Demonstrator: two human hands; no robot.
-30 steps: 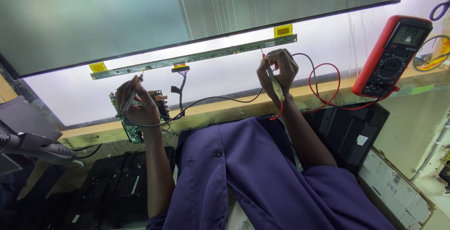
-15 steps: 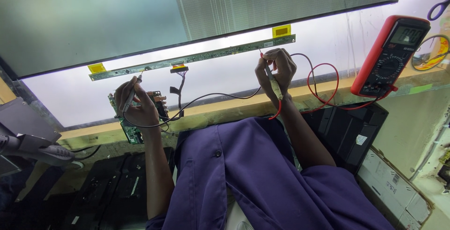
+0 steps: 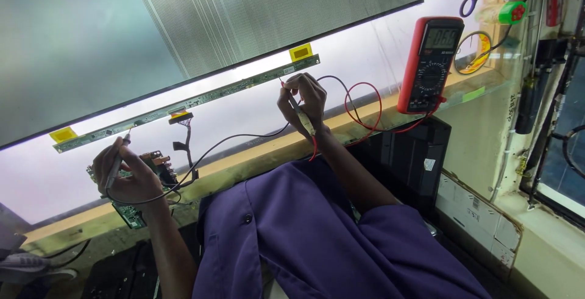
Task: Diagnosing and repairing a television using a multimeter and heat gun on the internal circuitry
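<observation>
Two bare forearms reach up and away from a torso in a purple short-sleeved shirt. The left hand (image 3: 125,174) is curled in a pen-like grip, fingers (image 3: 113,156) pinched together and pointing upward. The right hand (image 3: 303,101) is raised higher, wrist bent, fingers bunched in a similar pinch.

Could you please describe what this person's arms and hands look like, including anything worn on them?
Both arms come out of a purple, short-sleeved shirt with a dark button on its front. The forearms are bare below the sleeves. The left hand and the right hand are bare too: no gloves. No watch, ring or wristband shows in this view.
</observation>
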